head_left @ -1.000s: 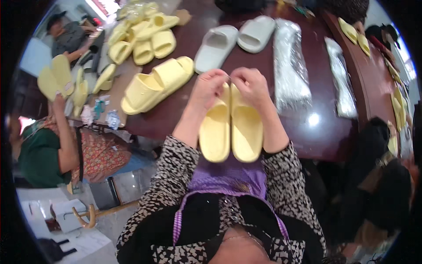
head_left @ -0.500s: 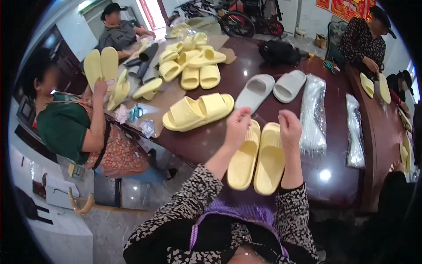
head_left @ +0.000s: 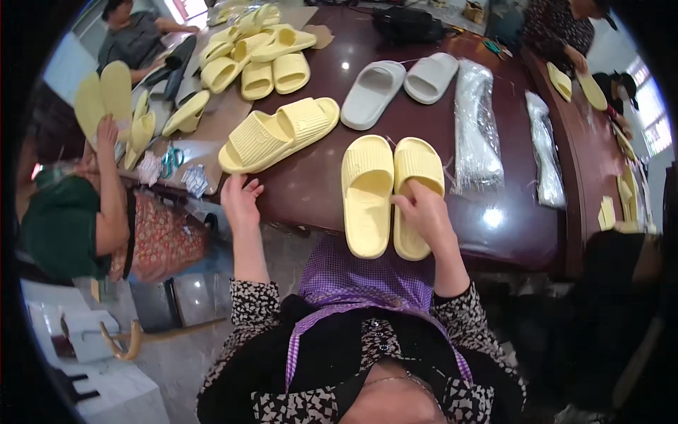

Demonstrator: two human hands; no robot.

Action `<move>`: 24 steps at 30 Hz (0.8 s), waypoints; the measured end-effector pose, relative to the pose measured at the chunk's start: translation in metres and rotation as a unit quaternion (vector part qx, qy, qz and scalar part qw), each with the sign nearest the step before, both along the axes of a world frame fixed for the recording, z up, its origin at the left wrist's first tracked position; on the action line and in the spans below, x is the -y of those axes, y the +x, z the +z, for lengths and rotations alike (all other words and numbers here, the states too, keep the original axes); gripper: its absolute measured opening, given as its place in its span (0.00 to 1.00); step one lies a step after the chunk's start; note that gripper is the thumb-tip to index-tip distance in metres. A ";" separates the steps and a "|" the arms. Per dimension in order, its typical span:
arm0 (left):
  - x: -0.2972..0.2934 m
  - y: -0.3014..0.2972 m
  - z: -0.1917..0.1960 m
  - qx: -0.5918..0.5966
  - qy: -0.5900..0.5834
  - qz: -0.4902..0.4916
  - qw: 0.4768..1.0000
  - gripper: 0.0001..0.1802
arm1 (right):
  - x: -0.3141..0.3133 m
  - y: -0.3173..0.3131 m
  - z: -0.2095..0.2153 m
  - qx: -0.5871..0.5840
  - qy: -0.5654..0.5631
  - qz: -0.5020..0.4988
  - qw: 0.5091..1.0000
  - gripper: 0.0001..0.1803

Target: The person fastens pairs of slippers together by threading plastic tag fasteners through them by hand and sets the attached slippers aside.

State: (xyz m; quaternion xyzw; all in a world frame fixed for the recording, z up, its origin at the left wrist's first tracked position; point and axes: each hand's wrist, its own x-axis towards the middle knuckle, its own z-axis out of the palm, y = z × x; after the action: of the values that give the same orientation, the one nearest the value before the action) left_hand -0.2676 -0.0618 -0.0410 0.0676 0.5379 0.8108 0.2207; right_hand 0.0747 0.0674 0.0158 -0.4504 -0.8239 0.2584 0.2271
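Observation:
A pair of yellow slides lies at the table's front edge before me, a left slide (head_left: pixel 368 201) and a right slide (head_left: pixel 417 152), toes pointing away. My right hand (head_left: pixel 424 215) reaches into the right slide, its fingertips partly hidden at the strap, thumb on the inner edge. Off to the left, my left hand (head_left: pixel 242 201) is open and holds nothing, fingers curved, just below another yellow pair (head_left: pixel 272 134). The slides of that pair lie side by side, slanted. Beyond my pair are two grey slides, one (head_left: pixel 373 95) nearer and one (head_left: pixel 431 78) to its right.
A heap of yellow slides (head_left: pixel 258 53) covers the table's far left. Clear-wrapped bundles of white strips (head_left: pixel 477 127) lie on the right. Turquoise scissors (head_left: pixel 171 161) rest near a co-worker in green (head_left: pixel 67 215), who holds yellow slides. Other people work around the table.
My left hand has moved left, away from the front pair, and opened. My right hand has gone from beside the right slide into its opening. The whole view has shifted.

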 end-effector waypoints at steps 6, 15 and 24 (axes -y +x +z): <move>0.001 -0.052 -0.011 0.083 -0.010 -0.122 0.989 0.22 | -0.017 -0.024 -0.016 0.055 0.028 -0.023 0.998 0.20; 0.009 -0.069 -0.023 0.033 -0.066 -0.114 0.991 0.15 | -0.031 0.029 0.045 -0.003 0.088 -0.136 0.987 0.15; 0.026 -0.051 -0.024 0.087 -0.007 -0.084 0.993 0.07 | -0.177 0.233 0.134 0.347 0.487 -0.317 0.736 0.09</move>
State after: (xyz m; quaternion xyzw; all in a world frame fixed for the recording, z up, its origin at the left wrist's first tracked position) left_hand -0.3184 -0.0882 -0.0652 0.0407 0.5151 0.7882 0.3344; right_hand 0.3076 0.2444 0.1494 -0.5722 -0.6680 -0.4395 0.1823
